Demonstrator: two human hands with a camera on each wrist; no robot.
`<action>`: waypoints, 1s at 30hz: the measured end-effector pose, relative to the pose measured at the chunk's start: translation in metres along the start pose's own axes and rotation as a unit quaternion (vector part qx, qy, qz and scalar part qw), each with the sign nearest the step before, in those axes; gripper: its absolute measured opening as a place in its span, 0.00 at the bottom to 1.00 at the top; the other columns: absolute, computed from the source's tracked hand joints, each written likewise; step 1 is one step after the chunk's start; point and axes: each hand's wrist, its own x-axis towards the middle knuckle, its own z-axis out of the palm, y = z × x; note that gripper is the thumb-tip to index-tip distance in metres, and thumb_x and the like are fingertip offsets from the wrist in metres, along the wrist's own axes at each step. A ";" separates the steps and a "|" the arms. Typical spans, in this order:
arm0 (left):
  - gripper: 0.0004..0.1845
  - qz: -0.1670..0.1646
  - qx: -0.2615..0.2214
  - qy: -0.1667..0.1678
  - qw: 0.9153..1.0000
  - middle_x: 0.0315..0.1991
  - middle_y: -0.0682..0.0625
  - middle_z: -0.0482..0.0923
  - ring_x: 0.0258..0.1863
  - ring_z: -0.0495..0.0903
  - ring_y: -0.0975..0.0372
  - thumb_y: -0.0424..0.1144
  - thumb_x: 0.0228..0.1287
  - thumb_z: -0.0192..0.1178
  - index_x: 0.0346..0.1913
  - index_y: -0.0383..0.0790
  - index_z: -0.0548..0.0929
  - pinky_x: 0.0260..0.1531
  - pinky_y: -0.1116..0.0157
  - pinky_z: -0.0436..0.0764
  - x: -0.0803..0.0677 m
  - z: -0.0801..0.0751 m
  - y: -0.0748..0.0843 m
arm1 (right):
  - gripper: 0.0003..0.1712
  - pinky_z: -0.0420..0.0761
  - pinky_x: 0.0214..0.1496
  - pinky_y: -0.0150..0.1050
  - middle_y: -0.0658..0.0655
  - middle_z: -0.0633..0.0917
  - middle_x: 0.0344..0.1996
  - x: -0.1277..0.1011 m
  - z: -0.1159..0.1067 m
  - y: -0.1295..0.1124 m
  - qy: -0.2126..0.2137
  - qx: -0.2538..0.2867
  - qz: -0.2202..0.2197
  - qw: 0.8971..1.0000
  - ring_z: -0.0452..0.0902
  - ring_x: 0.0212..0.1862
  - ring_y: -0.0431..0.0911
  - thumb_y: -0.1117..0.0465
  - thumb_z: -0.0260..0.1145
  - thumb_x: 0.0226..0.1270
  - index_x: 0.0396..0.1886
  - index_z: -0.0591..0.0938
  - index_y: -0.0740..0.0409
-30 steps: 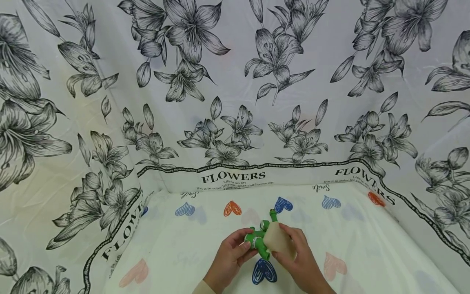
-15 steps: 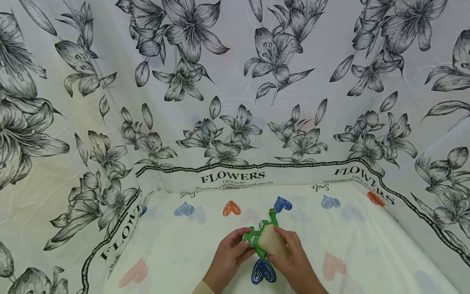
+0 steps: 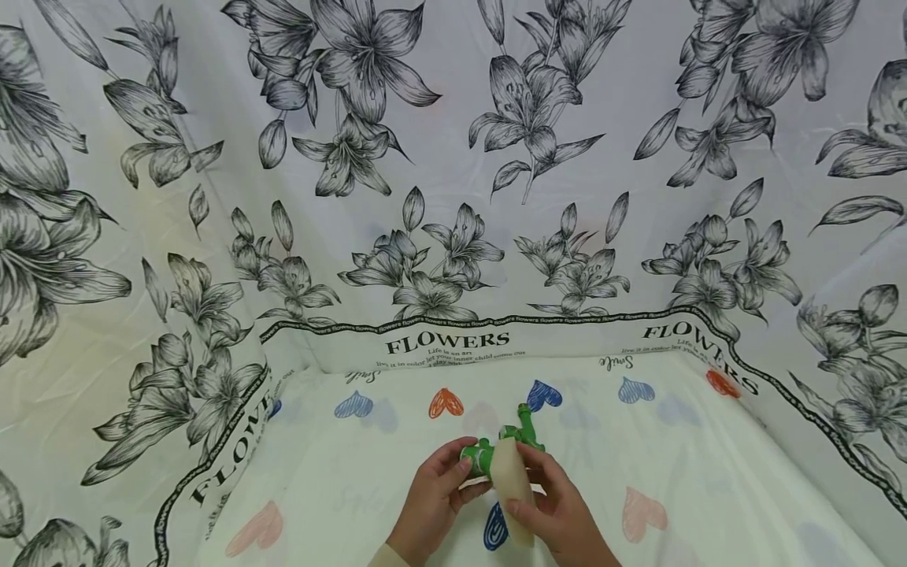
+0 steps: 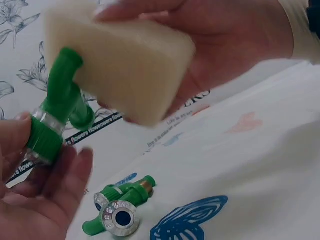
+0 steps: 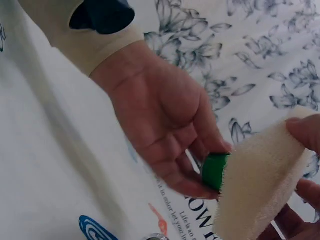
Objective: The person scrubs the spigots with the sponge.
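Observation:
My left hand (image 3: 435, 496) pinches a green tap (image 3: 476, 458) with a silver band between thumb and fingers, raised above the cloth. My right hand (image 3: 560, 508) grips a thick cream sponge (image 3: 509, 484), thumb on one face and fingers on the other. In the left wrist view the sponge (image 4: 120, 65) lies against the tap's curved green end (image 4: 62, 75), and the left fingers hold its ribbed base. From the right wrist, the sponge (image 5: 260, 180) hides most of the tap, leaving only a green end (image 5: 215, 170) showing.
Beyond the hands more green tap pieces (image 3: 526, 425) lie on the white heart-printed cloth (image 3: 354, 472). The left wrist view shows them with a round silver dial (image 4: 120, 218). A flower-printed curtain (image 3: 439, 157) rises behind and at both sides.
The sponge has turned from broad face to nearly edge-on and shifted left with my right hand. My left hand and its tap have drifted slightly left. More of the lying pieces shows.

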 end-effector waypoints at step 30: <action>0.18 -0.005 0.148 -0.110 0.983 0.55 0.41 0.87 0.53 0.87 0.52 0.32 0.76 0.69 0.65 0.32 0.85 0.51 0.56 0.90 -0.012 0.017 -0.004 | 0.44 0.83 0.62 0.59 0.56 0.76 0.63 0.005 0.003 0.006 0.197 -0.247 -0.077 0.946 0.73 0.61 0.53 0.53 0.80 0.71 0.83 0.72 0.52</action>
